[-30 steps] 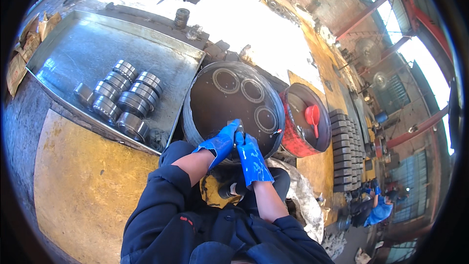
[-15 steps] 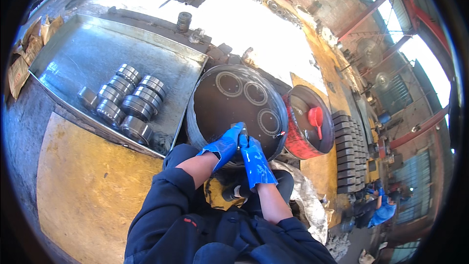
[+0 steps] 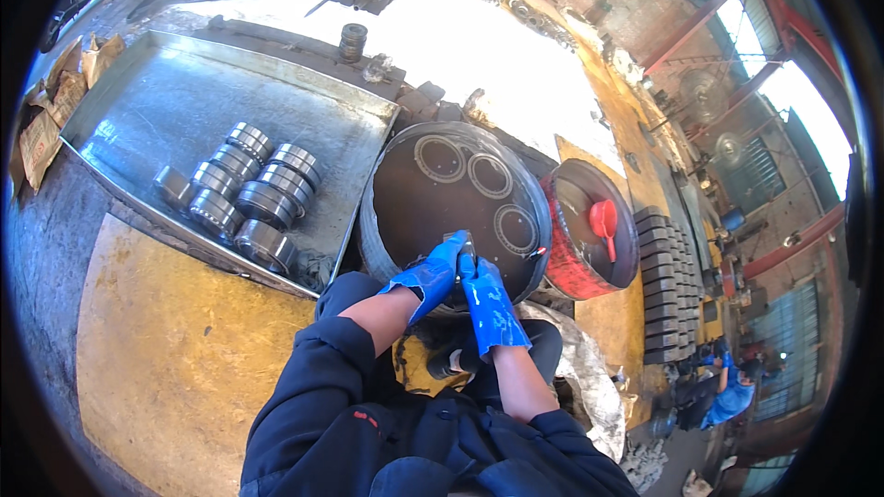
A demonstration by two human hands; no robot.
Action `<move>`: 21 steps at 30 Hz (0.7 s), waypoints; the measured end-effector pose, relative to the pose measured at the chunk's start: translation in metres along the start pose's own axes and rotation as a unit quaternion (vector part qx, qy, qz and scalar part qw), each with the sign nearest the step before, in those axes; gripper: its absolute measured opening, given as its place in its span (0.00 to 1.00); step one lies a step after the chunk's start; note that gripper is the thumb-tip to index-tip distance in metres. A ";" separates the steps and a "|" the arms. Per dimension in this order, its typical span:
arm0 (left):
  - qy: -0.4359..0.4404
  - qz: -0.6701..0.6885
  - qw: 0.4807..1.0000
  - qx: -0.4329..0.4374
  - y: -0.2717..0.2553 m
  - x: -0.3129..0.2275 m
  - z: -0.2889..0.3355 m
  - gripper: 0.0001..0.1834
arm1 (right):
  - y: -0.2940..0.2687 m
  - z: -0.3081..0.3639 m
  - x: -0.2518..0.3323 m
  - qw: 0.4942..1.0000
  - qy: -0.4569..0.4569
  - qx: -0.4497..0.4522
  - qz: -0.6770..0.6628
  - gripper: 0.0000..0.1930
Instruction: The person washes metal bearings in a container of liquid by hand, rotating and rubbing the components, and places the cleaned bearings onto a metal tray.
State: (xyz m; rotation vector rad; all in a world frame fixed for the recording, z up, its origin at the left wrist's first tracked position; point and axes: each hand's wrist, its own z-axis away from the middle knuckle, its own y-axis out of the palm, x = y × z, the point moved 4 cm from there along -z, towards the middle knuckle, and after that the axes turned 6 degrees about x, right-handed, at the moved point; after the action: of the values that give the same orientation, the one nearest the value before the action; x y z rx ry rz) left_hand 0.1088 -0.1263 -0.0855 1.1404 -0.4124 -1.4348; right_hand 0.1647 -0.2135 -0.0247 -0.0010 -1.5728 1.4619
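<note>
Both my hands wear long blue rubber gloves and meet over the near part of a round drum (image 3: 368, 237) of brown liquid (image 3: 410, 212). My left hand (image 3: 436, 274) and my right hand (image 3: 485, 290) are closed round a small grey metal part (image 3: 471, 245), mostly hidden by the gloves. Three flat rings lie in the drum: one ring (image 3: 419, 158) at the far side, a second ring (image 3: 472, 175) beside it, and a third ring (image 3: 500, 229) towards the right wall. A small red-and-white object (image 3: 541, 252) sits at the drum's right rim.
At left, a shallow metal tray (image 3: 138, 74) carries several shiny bearing rings (image 3: 267, 202). Right of the drum stands a red tub (image 3: 573, 282) with a red dipper (image 3: 603, 218) in it. Stacked dark blocks (image 3: 665, 290) stand farther right, and a co-worker in blue (image 3: 732, 400) beyond.
The whole view has shifted slightly, so the scene sits a little farther right. My hands keep their hold on the metal part at nearly the same place over the drum.
</note>
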 end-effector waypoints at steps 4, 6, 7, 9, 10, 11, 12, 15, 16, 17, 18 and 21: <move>-0.048 0.043 0.998 0.017 0.020 -0.004 0.022 0.23 | -0.008 0.008 0.007 1.000 -0.022 -0.016 -0.013 0.26; -0.044 0.053 0.997 0.028 0.015 -0.003 0.018 0.23 | -0.003 0.006 0.006 0.997 -0.069 -0.005 -0.022 0.26; -0.065 0.081 0.993 0.059 0.031 -0.004 0.032 0.22 | -0.010 0.008 0.004 0.999 -0.050 -0.017 0.003 0.29; 0.026 0.030 0.998 0.056 0.014 0.000 0.013 0.22 | -0.009 0.012 0.015 1.000 -0.011 0.013 0.011 0.31; 0.024 -0.007 0.999 0.042 0.018 -0.001 0.016 0.23 | -0.009 0.010 0.008 1.000 0.003 0.012 0.004 0.32; 0.005 -0.005 0.999 0.046 0.014 0.002 0.009 0.24 | -0.008 0.010 0.004 1.000 0.015 0.016 0.000 0.32; 0.002 0.012 0.999 0.052 0.009 0.005 0.004 0.25 | -0.006 0.007 0.003 0.999 0.010 0.010 0.040 0.32; 0.018 0.001 0.998 0.066 0.002 0.012 -0.008 0.27 | -0.005 0.003 -0.001 0.998 0.007 -0.004 0.059 0.32; 0.037 -0.026 0.996 0.077 0.003 0.006 -0.007 0.29 | -0.005 0.000 -0.002 0.997 0.016 -0.013 0.073 0.32; 0.039 -0.026 0.996 0.073 0.005 0.005 -0.006 0.29 | -0.004 -0.002 -0.003 0.997 0.014 -0.009 0.072 0.32; 0.035 -0.021 0.998 0.039 0.006 0.006 -0.004 0.29 | -0.003 -0.003 -0.005 0.997 0.020 -0.001 0.073 0.32; 0.020 -0.007 1.000 0.023 0.005 0.004 -0.003 0.30 | -0.003 0.001 0.005 0.997 0.022 0.009 0.072 0.32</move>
State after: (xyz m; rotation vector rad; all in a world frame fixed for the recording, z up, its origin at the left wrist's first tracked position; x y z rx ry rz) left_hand 0.1148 -0.1300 -0.0846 1.2084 -0.4120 -1.4193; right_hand 0.1634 -0.2122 -0.0193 -0.1369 -1.5499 1.5767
